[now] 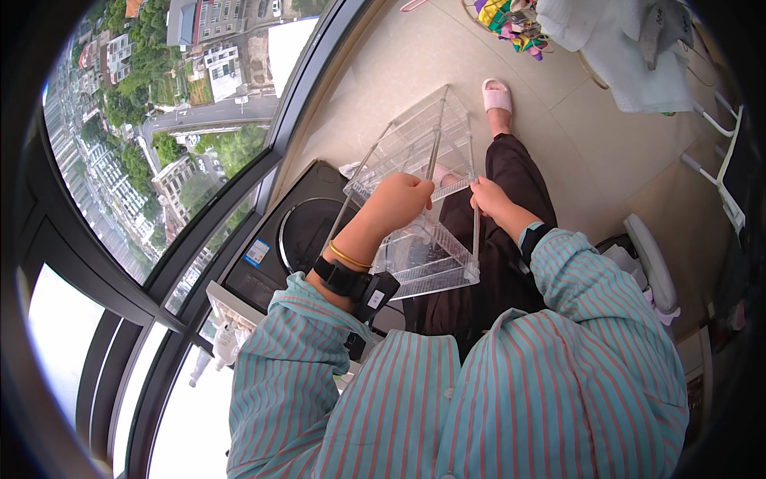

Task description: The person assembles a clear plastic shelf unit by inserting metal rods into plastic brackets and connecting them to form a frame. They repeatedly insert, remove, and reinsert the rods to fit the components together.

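A clear plastic tiered rack (435, 281) with see-through mesh shelves and thin upright poles is held tilted in front of my body. My left hand (399, 199) is closed in a fist around one of its poles, near the middle. My right hand (490, 197) pinches another pole on the rack's right side. The far shelf lies beyond my hands, and a nearer one sits below them. My left forearm hides part of the rack's left side.
On the left, a dark washing machine (254, 279) with a round door stands under the window (299, 104). White bottles (227, 343) are near it. Hanging fabric (618, 72) and colourful items (515, 24) are at the upper right. My pink slipper (496, 97) rests on the tiled floor (558, 152).
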A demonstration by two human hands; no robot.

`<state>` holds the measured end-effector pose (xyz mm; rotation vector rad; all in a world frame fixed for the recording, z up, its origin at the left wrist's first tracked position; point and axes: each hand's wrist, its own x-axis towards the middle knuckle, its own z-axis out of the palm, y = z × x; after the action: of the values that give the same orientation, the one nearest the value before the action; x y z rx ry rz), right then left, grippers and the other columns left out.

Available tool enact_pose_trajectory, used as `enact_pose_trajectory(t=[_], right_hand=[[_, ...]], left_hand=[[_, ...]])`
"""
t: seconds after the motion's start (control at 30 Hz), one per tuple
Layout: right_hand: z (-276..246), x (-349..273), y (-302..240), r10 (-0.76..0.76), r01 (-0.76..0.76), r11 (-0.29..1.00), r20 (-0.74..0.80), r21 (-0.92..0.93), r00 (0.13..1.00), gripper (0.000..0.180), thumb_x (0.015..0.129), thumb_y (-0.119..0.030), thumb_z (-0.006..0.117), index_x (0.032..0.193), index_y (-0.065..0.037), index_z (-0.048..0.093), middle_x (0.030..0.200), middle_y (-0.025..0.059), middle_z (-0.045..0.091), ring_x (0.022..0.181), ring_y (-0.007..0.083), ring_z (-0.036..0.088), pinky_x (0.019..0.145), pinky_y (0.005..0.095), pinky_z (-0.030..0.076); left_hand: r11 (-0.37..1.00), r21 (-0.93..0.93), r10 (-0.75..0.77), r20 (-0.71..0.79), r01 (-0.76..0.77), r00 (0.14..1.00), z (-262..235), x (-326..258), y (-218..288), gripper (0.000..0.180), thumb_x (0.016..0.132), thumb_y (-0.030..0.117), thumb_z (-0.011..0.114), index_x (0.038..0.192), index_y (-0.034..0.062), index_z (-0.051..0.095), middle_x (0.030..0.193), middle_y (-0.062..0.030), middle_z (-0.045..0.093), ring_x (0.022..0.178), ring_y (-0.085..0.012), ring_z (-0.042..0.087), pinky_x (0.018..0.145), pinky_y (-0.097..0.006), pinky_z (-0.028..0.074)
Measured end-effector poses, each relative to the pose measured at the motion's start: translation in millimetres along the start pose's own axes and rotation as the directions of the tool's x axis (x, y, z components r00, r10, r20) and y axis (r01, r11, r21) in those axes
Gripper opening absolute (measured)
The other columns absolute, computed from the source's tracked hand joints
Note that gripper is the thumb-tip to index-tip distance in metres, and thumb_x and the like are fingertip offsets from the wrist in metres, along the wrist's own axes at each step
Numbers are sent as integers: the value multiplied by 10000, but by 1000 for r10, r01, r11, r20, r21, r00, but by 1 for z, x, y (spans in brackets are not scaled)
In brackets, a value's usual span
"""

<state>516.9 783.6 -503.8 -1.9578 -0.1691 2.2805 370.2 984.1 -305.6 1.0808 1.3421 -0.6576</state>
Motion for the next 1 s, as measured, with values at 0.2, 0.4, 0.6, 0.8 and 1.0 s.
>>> enact_pose_trajectory(t=[0.2,0.4,0.6,0.8,1.0], right_hand=[[-1,11,9,-39,37,999,55,39,998,231,1075,-250,449,980,-45,498,659,69,584,439,170,485,398,319,361],[4,11,2,-5,0,992,44,124,999,219,1066,-245,464,973,-50,498,669,69,573,429,163,454,378,323,328],[9,14,-2,45,-53,984,53,169,998,224,1066,-256,465,983,-52,504,652,73,555,413,166,422,374,331,312],[3,9,-23,21,-20,997,8,-77,1000,303,1053,-258,500,1247,-30,543,894,155,667,618,272,639,536,387,513],[-5,-28,-114,-951,759,146,122,-634,285,629,887,-162,676,1473,-96,455,1346,198,534,1183,388,592,973,472,520]], left_hand=[[999,14,-38,-21,38,999,-8,6,0,419,903,338,550,755,2,750,683,-132,650,681,-269,644,664,-385,511],[1000,17,-23,-31,23,999,-19,8,3,417,900,345,552,770,8,761,689,-128,644,710,-274,635,692,-397,501],[995,57,-78,-8,79,997,-30,16,10,417,892,359,560,769,21,771,720,-139,655,730,-281,631,726,-401,500],[996,72,-59,-6,59,998,-40,19,7,423,879,377,564,769,31,782,736,-167,669,752,-307,642,748,-420,504],[997,62,-46,3,46,999,-37,19,5,398,888,351,578,759,19,758,714,-103,660,711,-217,590,693,-368,465]])
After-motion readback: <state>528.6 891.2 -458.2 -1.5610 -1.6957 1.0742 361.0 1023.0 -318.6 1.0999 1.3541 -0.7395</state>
